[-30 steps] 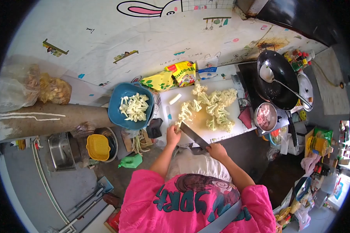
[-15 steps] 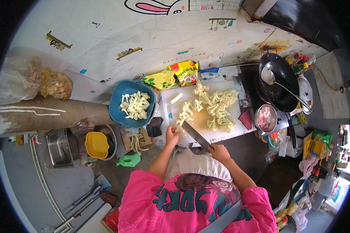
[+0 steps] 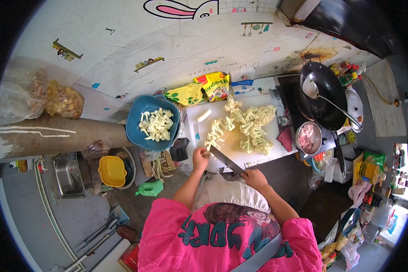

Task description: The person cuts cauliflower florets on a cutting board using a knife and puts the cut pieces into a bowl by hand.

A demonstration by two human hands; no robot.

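My right hand (image 3: 255,178) is wrapped around the handle of a kitchen knife (image 3: 226,160), whose broad blade points up and left over the near edge of the white cutting board (image 3: 197,144). At the board's lower left corner, my left hand (image 3: 200,159) is closed on a small piece of cauliflower (image 3: 206,154), mostly hidden by the fingers, close to the blade's tip. Cut cauliflower florets (image 3: 216,131) lie just beyond the blade. Larger cauliflower chunks (image 3: 260,116) spread over the right half of the board. A pale stem piece (image 3: 204,115) rests at the upper left.
Left of the board stands a blue basin (image 3: 136,136) with cut cauliflower inside. To the right are a metal bowl (image 3: 319,144) of sliced meat and a black wok (image 3: 330,106) with a ladle (image 3: 311,89). Seasoning bags (image 3: 212,86) stand behind the board.
My left hand has turned slightly with its fingers nearer the blade. The knife has shifted a little to the left and down. The view has moved slightly.
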